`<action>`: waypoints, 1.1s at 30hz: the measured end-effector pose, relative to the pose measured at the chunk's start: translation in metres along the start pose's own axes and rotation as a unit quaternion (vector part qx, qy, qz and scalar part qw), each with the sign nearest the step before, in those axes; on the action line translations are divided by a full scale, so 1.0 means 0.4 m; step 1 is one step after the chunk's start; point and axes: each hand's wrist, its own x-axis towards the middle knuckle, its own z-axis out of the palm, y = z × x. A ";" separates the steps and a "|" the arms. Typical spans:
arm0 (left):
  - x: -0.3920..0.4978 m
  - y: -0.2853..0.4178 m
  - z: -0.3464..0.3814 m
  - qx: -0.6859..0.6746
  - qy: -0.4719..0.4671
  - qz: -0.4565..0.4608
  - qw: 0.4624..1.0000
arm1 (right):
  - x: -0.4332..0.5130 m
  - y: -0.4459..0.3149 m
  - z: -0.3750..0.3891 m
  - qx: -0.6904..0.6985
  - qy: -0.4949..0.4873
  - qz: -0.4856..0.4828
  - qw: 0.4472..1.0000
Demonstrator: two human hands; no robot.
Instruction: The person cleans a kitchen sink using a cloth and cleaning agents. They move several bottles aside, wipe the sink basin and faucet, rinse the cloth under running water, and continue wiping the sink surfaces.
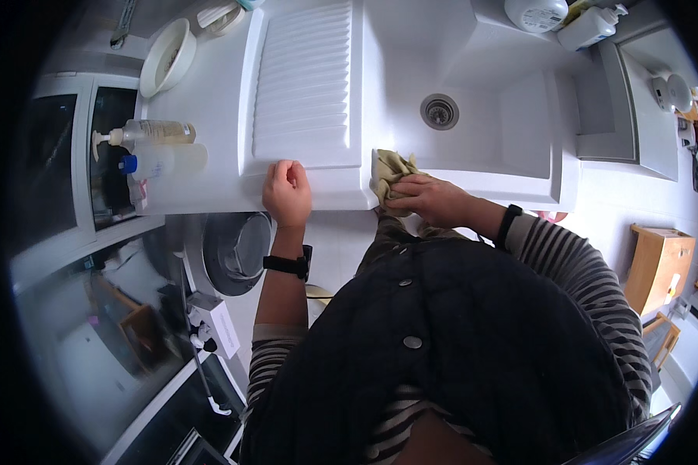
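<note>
My right hand [427, 200] presses a crumpled olive-green cloth [391, 168] onto the front rim of a white laundry sink [488, 180], near the corner where the washboard part meets the basin. The fingers lie over the cloth and hide part of it. My left hand [288, 192], loosely fisted with nothing visible in it, is at the front edge below the ribbed washboard [302, 87]. Whether it rests on the rim I cannot tell. A metal drain strainer [440, 111] sits in the basin floor.
At the left stand a pump bottle [160, 132], a blue-capped bottle [168, 161] and a white plastic basin [168, 58]. More bottles [590, 28] stand at the back right. Below the counter are a front-loading washing machine [237, 253] and a white box [215, 322]. A wooden cabinet [660, 270] is at right.
</note>
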 end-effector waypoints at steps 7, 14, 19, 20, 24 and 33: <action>0.002 -0.003 0.007 0.017 0.004 -0.012 1.000 | -0.192 0.014 -0.070 -0.058 0.043 0.079 0.994; 0.001 -0.001 0.007 0.023 0.013 -0.020 0.999 | 0.026 0.017 0.031 -0.051 0.068 0.113 0.990; 0.003 -0.001 0.005 0.006 0.018 -0.019 1.000 | 0.020 0.003 -0.007 -0.030 0.016 0.218 0.975; 0.003 -0.001 0.005 0.010 0.021 -0.017 1.000 | 0.005 0.000 -0.018 -0.020 0.002 0.250 0.968; 0.001 -0.003 0.007 0.018 0.024 -0.017 0.999 | 0.028 -0.009 -0.013 -0.008 -0.016 0.308 0.951; -0.004 -0.010 0.004 0.010 0.025 -0.018 0.999 | 0.064 -0.006 -0.012 -0.001 -0.059 0.390 0.919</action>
